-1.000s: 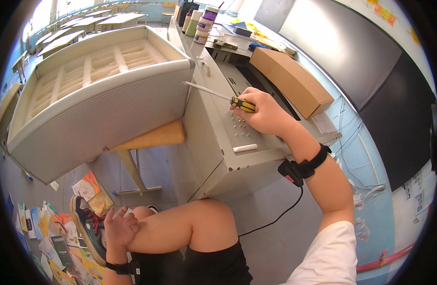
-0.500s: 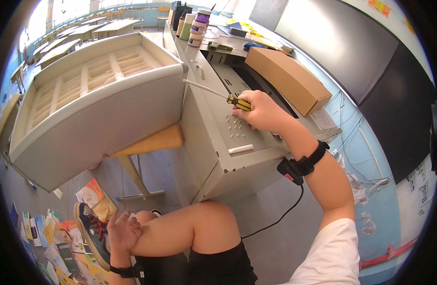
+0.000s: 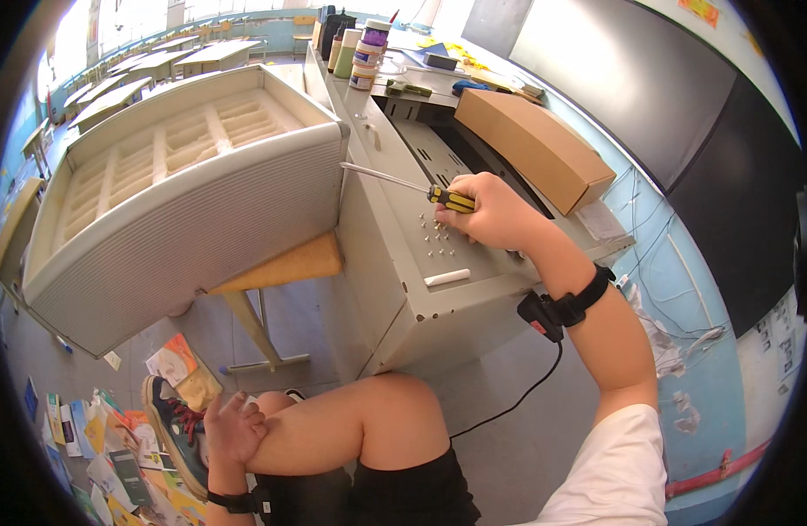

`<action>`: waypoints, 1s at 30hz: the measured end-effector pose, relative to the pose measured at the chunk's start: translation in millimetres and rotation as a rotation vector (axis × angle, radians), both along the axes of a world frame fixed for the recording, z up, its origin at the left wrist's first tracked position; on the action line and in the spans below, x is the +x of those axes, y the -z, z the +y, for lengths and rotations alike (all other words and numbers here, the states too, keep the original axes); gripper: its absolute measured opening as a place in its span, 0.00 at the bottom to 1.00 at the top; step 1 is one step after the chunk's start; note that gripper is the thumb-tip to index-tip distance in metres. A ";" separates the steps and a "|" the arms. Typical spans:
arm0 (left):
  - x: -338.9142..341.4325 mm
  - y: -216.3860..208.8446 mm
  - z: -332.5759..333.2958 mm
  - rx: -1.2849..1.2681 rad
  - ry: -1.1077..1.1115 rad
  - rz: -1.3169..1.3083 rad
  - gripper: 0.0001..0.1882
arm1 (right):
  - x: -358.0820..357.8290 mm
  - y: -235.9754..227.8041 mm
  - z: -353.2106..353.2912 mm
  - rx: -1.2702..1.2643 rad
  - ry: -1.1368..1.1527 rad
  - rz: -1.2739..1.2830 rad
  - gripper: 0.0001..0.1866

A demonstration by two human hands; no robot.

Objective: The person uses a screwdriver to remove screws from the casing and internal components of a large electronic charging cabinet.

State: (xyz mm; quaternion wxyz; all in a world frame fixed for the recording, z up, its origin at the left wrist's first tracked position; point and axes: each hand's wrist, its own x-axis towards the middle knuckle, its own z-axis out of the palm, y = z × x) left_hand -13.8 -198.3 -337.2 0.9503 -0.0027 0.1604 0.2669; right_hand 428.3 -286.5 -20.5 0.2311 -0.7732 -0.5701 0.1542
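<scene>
My right hand [image 3: 495, 210] is closed round the black-and-yellow handle of a screwdriver [image 3: 453, 201]. Its long metal shaft points left, the tip close to the corner of a big white ribbed casing [image 3: 193, 223]. Beneath and beside the fingertips, several small screws [image 3: 431, 238] lie scattered on the grey metal desk [image 3: 395, 250]; whether the fingers touch one is hidden. A white stick-shaped piece [image 3: 447, 277] lies near the desk's front edge. Down at the lower left, my left hand [image 3: 235, 430] rests against my bent leg, holding nothing, its fingers loosely curled and apart.
A long cardboard box [image 3: 535, 149] lies across the desk's slotted opening. Jars [image 3: 366, 66] and bottles stand at its far end. The casing leans over a wooden stool [image 3: 285, 263]. Books and papers [image 3: 127, 447] cover the floor at left. A black cable [image 3: 530, 399] hangs from my right armband.
The whole view has shifted slightly. My right hand keeps the screwdriver over the screws, its shaft now angled a little differently. My left hand stays against the leg.
</scene>
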 end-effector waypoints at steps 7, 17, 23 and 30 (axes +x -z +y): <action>4.1 -0.6 1.0 -0.020 0.005 0.016 0.24 | -0.8 -2.3 -5.4 0.027 0.025 0.090 0.09; 2.3 -9.2 -0.7 -0.002 -0.037 0.024 0.24 | -62.6 -11.1 -84.1 0.705 0.175 0.536 0.19; -0.6 -44.6 11.0 0.698 0.162 0.723 0.17 | -183.0 36.5 -133.5 0.619 0.047 0.590 0.20; 36.1 -294.6 75.4 2.662 -0.920 1.736 0.34 | -250.4 138.0 -107.9 0.692 -0.073 0.581 0.18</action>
